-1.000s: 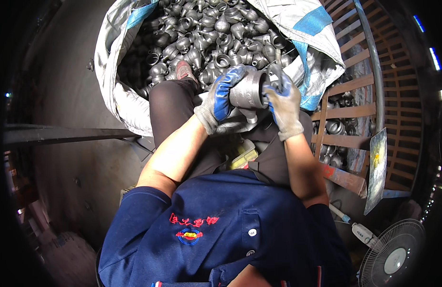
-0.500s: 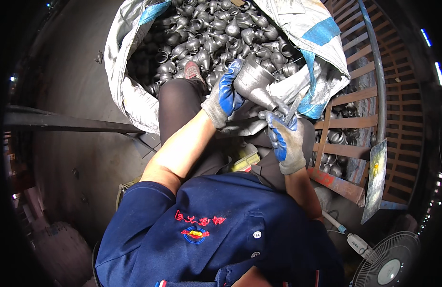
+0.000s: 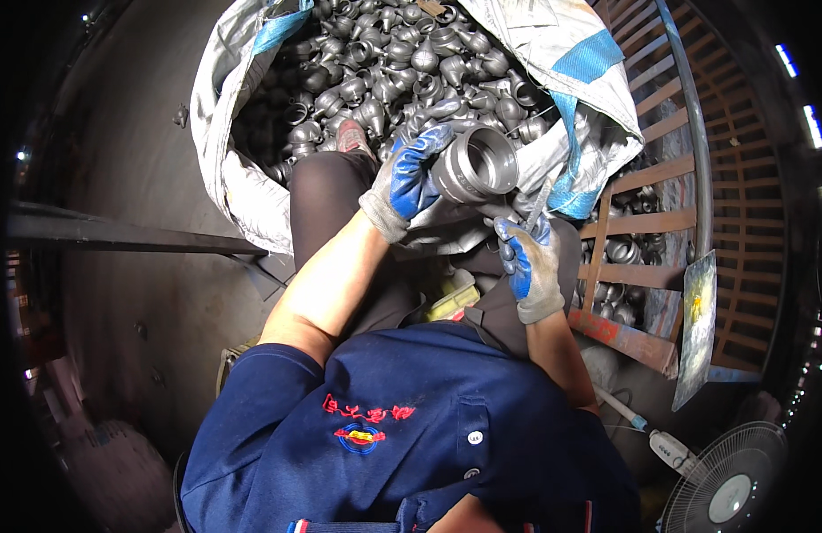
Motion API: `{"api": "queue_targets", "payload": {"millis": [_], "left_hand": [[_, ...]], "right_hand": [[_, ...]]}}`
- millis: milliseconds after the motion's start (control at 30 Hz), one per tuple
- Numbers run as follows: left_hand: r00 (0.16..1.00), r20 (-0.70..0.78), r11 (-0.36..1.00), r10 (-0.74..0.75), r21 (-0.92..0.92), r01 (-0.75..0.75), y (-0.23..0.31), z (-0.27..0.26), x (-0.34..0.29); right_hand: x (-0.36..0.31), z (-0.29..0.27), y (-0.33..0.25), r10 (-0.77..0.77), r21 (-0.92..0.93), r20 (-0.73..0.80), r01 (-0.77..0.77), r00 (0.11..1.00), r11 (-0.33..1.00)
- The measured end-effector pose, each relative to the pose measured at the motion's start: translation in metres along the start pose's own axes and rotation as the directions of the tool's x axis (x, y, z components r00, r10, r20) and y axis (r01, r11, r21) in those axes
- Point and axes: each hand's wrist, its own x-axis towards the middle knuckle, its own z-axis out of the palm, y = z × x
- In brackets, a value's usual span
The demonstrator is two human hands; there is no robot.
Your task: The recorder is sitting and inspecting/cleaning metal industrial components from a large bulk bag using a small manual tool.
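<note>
My left hand (image 3: 402, 182), in a blue-and-grey coated glove, is closed on the side of a grey metal casting (image 3: 458, 173). The casting's round open mouth is tilted up toward me. In my right hand (image 3: 531, 266), gloved alike, the fingers are curled around a flat grey metal strip tool (image 3: 541, 206), perhaps a file or scraper. The tool points up beside the casting's lower right edge; whether they touch I cannot tell. Beyond my hands, a large white woven sack (image 3: 217, 133) with blue straps is filled with similar grey castings (image 3: 424, 58).
A slatted rusty metal crate (image 3: 646, 226) holding more castings stands at the right, with a long bar (image 3: 693, 133) along it. A fan (image 3: 729, 497) is at lower right. A dark metal beam (image 3: 135, 233) crosses the left. Something yellow (image 3: 453, 302) lies between my legs.
The casting has been turned in my left hand: its narrow neck pointed down toward my right hand, and now its open mouth faces me. My left hand has shifted slightly left and down.
</note>
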Motion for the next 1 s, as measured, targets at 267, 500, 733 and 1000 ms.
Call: {"api": "queue_targets", "payload": {"millis": [267, 500, 733, 1000], "left_hand": [[0.990, -0.037, 0.915, 0.138, 0.388, -0.113, 0.000, 0.011, -0.005], [0.998, -0.020, 0.928, 0.061, 0.369, -0.050, -0.002, 0.019, -0.008], [0.987, -0.157, 0.987, -0.024, 0.153, 0.049, -0.002, 0.003, 0.000], [0.972, -0.081, 0.975, -0.219, 0.024, 0.221, -0.016, -0.015, 0.008]], "right_hand": [[0.011, -0.006, -0.023, -0.308, 0.100, 0.039, 0.303, 0.950, 0.948], [0.041, -0.011, -0.035, -0.434, -0.639, 0.617, 0.740, 0.656, 0.210], [0.025, -0.021, -0.030, -0.251, 0.067, 0.099, 0.245, 0.963, 0.967], [0.002, -0.006, 0.003, -0.169, 0.138, -0.041, 0.173, 0.985, 0.975]]}}
